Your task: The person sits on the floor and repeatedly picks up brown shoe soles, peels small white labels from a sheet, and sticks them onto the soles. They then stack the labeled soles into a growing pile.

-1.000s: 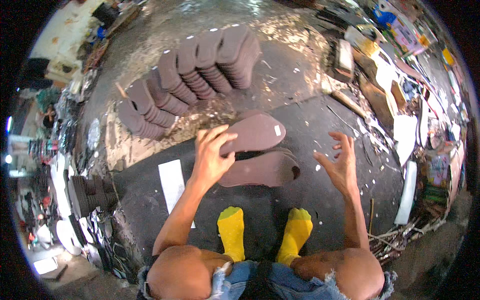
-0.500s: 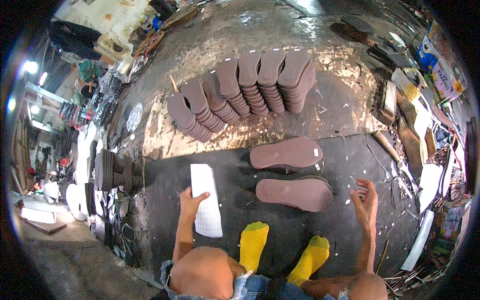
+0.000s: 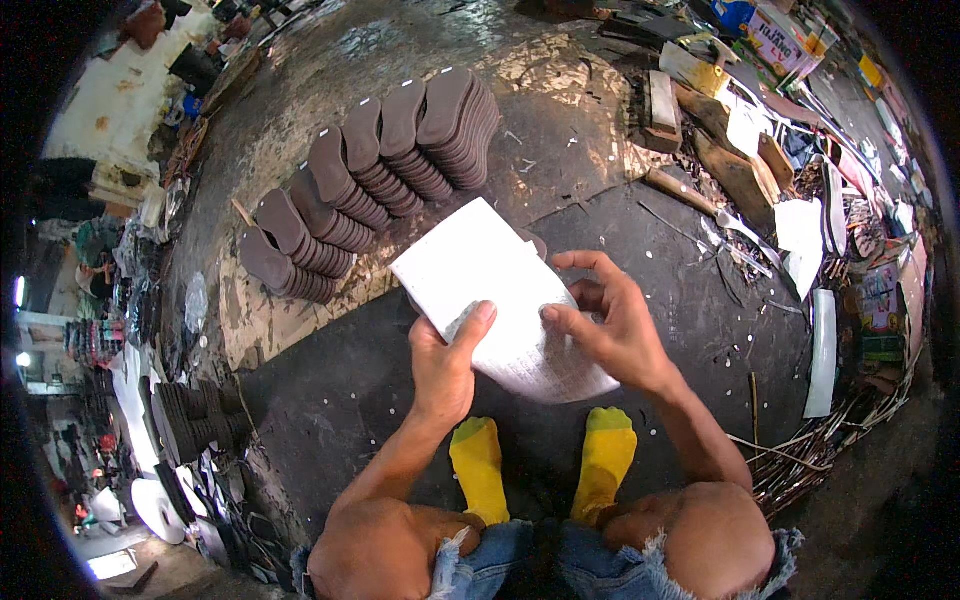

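A white sheet (image 3: pixel 490 270) covered in rows of fine print, like a sheet of small labels, is tilted up in front of me. My left hand (image 3: pixel 445 365) grips its near left edge, thumb on top and fingers underneath. At the right edge, my right hand (image 3: pixel 615 325) has its thumb against the sheet and its fingers curled close by; whether a label is between them I cannot make out. Behind the sheet, a brown insole (image 3: pixel 537 241) shows only a sliver, the rest being covered.
Several stacks of brown insoles (image 3: pixel 400 125) stand in a slanting row beyond the sheet, most tagged with a small white label. More dark soles (image 3: pixel 190 420) are piled at left. Scraps, a wooden-handled tool (image 3: pixel 680 190) and a block (image 3: pixel 662 105) crowd the right. My yellow-socked feet (image 3: pixel 480 470) rest below.
The sheet has moved right and up over the two insoles in my left hand. My right hand has come in from the right to its edge. The view has turned rightward.
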Demonstrator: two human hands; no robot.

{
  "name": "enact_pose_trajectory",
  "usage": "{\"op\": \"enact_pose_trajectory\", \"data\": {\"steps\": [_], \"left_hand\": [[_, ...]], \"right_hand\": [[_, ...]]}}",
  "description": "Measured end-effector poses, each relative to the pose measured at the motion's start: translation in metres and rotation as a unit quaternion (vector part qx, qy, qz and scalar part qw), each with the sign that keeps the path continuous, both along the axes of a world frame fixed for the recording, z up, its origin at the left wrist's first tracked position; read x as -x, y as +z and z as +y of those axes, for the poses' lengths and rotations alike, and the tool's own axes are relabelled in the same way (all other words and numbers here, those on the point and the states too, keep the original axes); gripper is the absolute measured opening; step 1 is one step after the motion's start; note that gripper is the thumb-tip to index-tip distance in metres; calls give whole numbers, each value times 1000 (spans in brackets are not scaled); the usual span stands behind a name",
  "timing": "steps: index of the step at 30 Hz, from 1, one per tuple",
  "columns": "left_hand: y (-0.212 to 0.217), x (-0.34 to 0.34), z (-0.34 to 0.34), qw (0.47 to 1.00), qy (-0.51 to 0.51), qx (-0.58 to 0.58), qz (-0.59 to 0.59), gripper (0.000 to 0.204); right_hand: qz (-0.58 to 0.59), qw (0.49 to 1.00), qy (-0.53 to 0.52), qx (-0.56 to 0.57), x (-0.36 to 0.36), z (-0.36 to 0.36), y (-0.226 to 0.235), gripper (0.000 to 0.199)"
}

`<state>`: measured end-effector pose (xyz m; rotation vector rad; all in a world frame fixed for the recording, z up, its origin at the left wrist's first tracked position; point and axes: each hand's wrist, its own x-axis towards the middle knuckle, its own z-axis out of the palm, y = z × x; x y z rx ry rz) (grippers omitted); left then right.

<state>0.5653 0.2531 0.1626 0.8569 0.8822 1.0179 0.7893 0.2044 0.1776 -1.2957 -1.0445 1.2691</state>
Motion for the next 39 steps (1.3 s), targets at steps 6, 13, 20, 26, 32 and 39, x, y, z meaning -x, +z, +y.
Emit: {"op": "enact_pose_trajectory", "data": {"steps": [6,13,20,26,32,39], "left_hand": [[-13,-16,-13,992,71,-74,80,23],[-13,-16,-20,967,48,-156,196,20],[-24,-8,-20,966,30,-125,223,20],[-28,-12,-18,979,79,-97,158,16],[-25,-11,-20,970,47,-148,188,13],[-28,-5,-18,991,82,-46,91,24]], "right_hand": [[-303,941,-34,-147,18,-4,2,23],[-384,911,-52,-145,29,-10,-14,21],[-438,872,-63,-207,27,-11,-23,25],[-366,894,-89,-244,31,-9,-24,49],[-383,891,-67,-234,43,-11,-35,60],[-248,924,-154,-248,36,-10,-31,74]]}}
